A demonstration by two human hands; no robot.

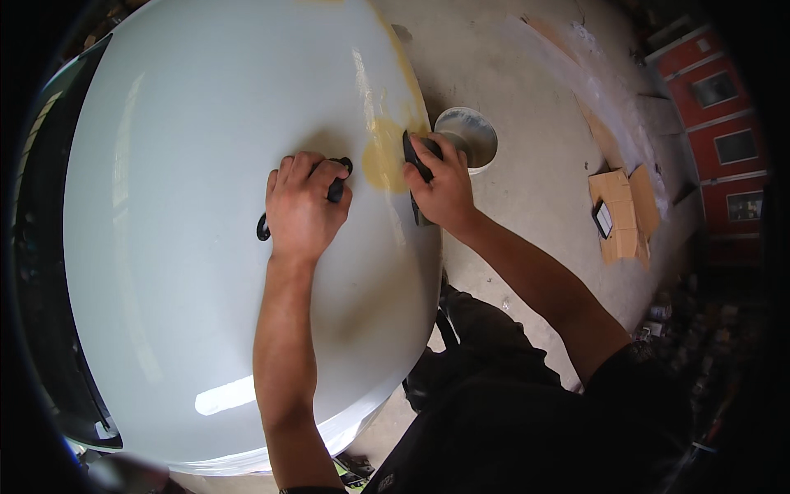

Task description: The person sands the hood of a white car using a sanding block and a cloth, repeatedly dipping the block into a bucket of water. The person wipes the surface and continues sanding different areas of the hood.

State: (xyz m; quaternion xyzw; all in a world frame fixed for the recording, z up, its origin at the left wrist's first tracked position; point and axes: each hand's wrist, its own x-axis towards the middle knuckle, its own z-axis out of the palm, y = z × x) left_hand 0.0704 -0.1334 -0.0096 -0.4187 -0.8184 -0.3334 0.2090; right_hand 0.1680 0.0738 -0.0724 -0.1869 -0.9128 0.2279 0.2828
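A pale grey-white car hood [189,214] fills the left and middle of the head view. Yellowish, filler-like patches [385,156] mark it along its right edge. My left hand [306,206] rests over the hood, fingers curled around a black tool [336,188]; a black ring-shaped end [263,227] shows beyond the hand's left side, and the palm hides the rest. At the hood's right edge, my right hand [443,179] grips a dark sanding block [418,156], pressed against the yellow patch's border. The block's working face is hidden.
A white bucket [494,148] stands on the concrete floor [527,222] just beyond my right hand. Farther right lie an opened cardboard box [619,216] and plastic sheeting [605,90]. Red panelled doors [714,123] line the far right. The dark windshield [58,272] borders the hood's left.
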